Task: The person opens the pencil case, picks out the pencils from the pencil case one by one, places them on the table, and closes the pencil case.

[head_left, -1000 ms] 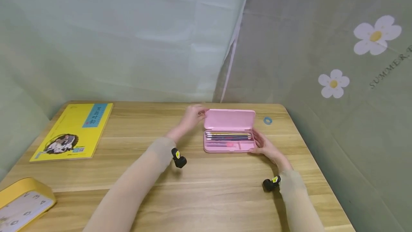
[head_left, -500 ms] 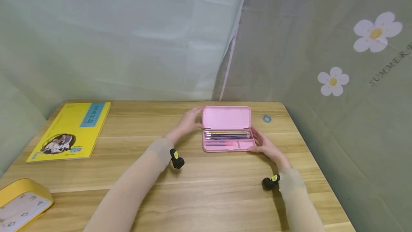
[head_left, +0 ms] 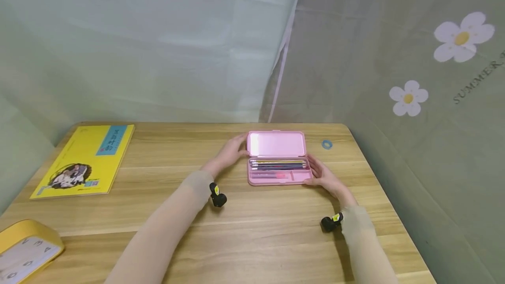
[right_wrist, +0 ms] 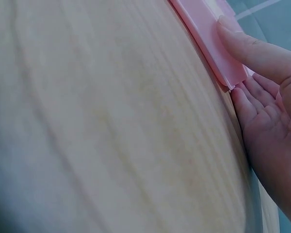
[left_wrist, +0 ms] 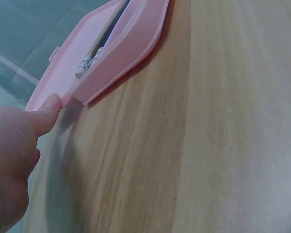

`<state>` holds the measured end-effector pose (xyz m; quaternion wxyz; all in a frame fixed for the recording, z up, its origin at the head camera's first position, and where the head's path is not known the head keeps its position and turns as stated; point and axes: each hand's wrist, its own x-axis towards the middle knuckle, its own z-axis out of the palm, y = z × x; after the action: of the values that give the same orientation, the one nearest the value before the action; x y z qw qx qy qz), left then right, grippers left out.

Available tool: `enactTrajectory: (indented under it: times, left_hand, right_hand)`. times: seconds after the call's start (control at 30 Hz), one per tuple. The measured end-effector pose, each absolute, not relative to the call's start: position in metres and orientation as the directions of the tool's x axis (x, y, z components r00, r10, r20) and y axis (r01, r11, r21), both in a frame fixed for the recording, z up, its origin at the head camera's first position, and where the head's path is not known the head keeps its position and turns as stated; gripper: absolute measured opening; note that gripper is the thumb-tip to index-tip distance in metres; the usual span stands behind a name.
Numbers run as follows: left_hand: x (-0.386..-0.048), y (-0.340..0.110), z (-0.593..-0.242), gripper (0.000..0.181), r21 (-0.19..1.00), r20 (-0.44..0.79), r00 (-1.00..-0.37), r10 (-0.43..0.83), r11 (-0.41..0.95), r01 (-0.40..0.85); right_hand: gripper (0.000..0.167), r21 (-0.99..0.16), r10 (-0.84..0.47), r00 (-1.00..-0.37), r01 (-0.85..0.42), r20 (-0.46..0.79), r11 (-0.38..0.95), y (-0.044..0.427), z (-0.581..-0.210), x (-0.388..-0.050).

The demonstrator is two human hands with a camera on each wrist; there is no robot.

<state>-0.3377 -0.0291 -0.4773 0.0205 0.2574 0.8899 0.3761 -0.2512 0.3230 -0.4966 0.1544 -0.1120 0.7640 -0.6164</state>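
Observation:
A pink pencil case lies with its lid tipped back on the wooden table. Several pencils fill its rear compartment, and a pen with a pinkish-red part lies in the front one. My left hand holds the lid's left edge; in the left wrist view its thumb touches near the hinge corner, its other fingers mostly hidden. At the case's right end, my right hand grips the base, thumb on the front wall and fingers round the end.
A blue ring, perhaps a tape roll, lies right of the lid. On the left are a yellow book and, nearer, a yellow clock. Curtains hang behind the table and along its right side.
The lid has tipped further back and now lies wider. My left hand has come down from its top corner to its left edge. The right hand stays at the case's right end.

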Motion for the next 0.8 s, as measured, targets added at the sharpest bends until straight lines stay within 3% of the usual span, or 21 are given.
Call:
enactTrajectory:
  times: [0.8]
  left_hand:
    - [-0.3405, -0.0335, -0.4878, 0.064, 0.607, 0.096, -0.858, 0.504, 0.653, 0.452]
  right_hand:
    - [0.101, -0.971, -0.362, -0.925, 0.026, -0.113, 0.236, 0.3197, -0.4962, -0.2503]
